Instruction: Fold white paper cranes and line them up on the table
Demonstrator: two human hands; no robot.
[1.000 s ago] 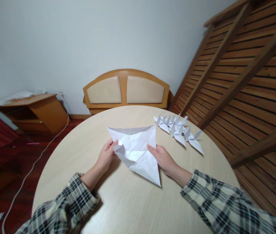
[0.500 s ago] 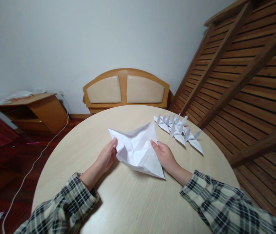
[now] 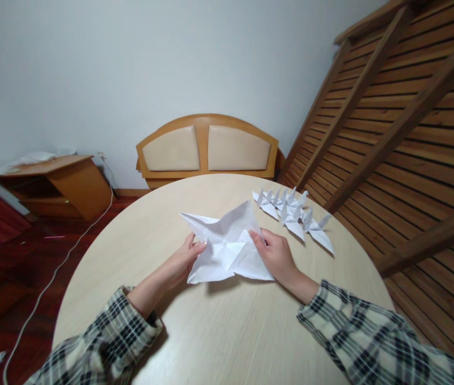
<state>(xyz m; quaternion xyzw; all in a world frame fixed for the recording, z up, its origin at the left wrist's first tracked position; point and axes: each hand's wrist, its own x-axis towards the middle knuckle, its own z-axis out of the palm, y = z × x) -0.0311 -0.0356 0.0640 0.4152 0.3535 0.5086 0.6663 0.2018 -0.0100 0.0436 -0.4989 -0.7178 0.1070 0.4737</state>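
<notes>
A creased sheet of white paper (image 3: pixel 227 251) is held just over the table, its sides pinched inward so that four pointed corners stick out. On its left side my left hand (image 3: pixel 182 259) grips the edge, thumb on top and fingers underneath. My right hand (image 3: pixel 277 256) is closed on the opposite edge, its thumb pressing the upper face. Most of the fingers of both hands are hidden under or behind the paper. Several folded white paper cranes (image 3: pixel 291 211) stand in a cluster beyond my right hand.
The round pale wooden table (image 3: pixel 130 246) fills the middle. Behind it stands a headboard (image 3: pixel 207 144) with two cream panels. Wooden slats (image 3: pixel 407 133) lean at the right. To the left are a low cabinet (image 3: pixel 70 184) and a white cable (image 3: pixel 56 267) on the dark floor.
The sheet's sides have been pushed inward, and its near edge now shows a notch. My left hand has shifted slightly right, its thumb further over the paper. The cranes have not moved.
</notes>
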